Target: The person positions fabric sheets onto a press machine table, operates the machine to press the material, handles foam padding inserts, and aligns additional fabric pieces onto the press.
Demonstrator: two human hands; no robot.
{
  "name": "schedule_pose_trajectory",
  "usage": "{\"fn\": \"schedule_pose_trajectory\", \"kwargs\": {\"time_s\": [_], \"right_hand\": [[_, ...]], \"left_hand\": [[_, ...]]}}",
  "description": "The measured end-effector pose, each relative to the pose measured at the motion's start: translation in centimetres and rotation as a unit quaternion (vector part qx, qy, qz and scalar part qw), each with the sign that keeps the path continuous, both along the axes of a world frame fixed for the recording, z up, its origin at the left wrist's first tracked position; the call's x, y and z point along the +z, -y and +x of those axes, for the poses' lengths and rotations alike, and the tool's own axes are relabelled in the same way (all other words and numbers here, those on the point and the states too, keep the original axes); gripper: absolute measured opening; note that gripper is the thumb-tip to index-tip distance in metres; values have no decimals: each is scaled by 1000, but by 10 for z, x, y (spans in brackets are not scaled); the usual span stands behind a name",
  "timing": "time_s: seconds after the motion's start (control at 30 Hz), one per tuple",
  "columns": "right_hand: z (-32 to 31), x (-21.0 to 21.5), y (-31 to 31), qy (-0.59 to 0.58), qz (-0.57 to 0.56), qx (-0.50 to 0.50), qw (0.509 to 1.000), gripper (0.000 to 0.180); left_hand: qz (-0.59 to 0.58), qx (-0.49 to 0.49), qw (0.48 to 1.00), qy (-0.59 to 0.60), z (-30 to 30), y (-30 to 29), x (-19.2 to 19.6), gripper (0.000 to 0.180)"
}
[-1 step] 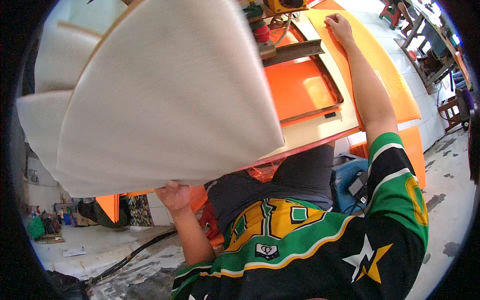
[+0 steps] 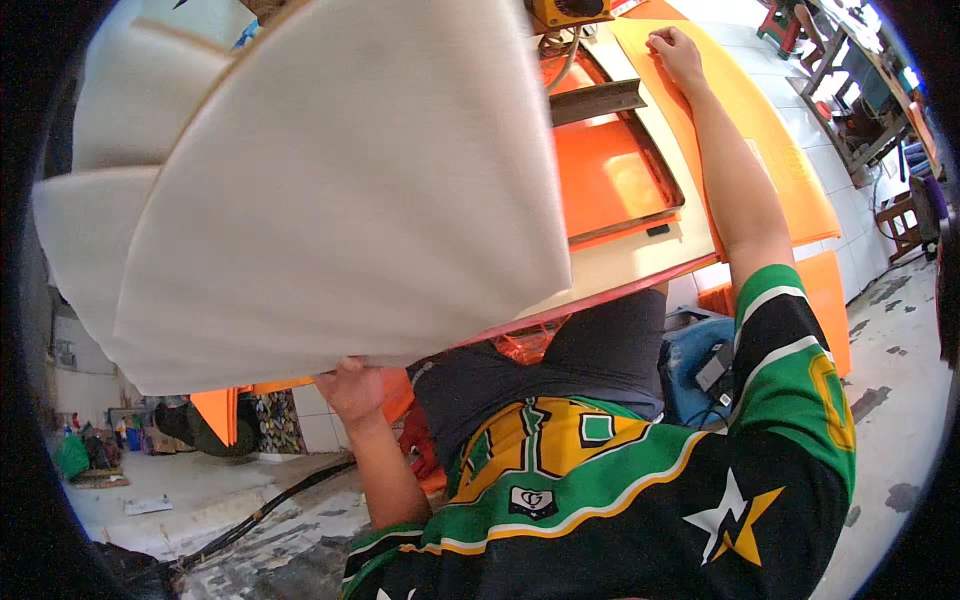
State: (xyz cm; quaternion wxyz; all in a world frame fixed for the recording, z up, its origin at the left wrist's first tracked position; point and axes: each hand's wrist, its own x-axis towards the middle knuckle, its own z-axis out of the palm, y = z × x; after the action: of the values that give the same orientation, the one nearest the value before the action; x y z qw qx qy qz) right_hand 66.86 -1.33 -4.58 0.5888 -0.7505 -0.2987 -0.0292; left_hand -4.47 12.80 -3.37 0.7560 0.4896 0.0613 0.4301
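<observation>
A large white sheet (image 2: 350, 190) of thin, soft-looking material hangs bent over the left half of the head view. My left hand (image 2: 352, 390) pinches its near edge, the thumb on top and the other fingers partly hidden beneath. Far to the right, my right hand (image 2: 678, 58) is closed on a stack of yellow-orange sheets (image 2: 785, 170); whether anything is in its fingers is hidden. Between the hands, a dark metal frame (image 2: 660, 160) surrounds an orange sheet (image 2: 605, 180) on a cream board (image 2: 630, 255). The white sheet covers the board's left part.
A dark metal bar (image 2: 598, 102) crosses the frame below a yellow machine part (image 2: 570, 12) with a cable. More orange sheets (image 2: 825, 300) stand at the right, near a blue object (image 2: 695, 355) beside my leg. A black cable (image 2: 265, 510) runs over the floor at lower left.
The white sheet has shifted slightly to the right and now hides more of the machine's column and the frame. Both hands stay almost in place.
</observation>
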Motion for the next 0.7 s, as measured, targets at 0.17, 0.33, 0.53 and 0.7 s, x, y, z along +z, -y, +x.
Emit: {"fn": "schedule_pose_trajectory", "kwargs": {"time_s": [0.17, 0.33, 0.53, 0.7], "right_hand": [[-14, 19, -14, 28, -1, -17, 999, 27], [-31, 23, -5, 48, -29, -28, 998, 25], [-16, 3, -10, 21, 42, -8, 999, 20], [-14, 4, -9, 45, 28, -11, 999, 13]], "left_hand": [[59, -9, 998, -13, 8, -6, -9, 57], [86, 100, 984, -123, 10, -7, -29, 56], [157, 28, 976, -152, 18, -6, 2, 63], [186, 80, 968, -150, 36, 7, 37, 67]]}}
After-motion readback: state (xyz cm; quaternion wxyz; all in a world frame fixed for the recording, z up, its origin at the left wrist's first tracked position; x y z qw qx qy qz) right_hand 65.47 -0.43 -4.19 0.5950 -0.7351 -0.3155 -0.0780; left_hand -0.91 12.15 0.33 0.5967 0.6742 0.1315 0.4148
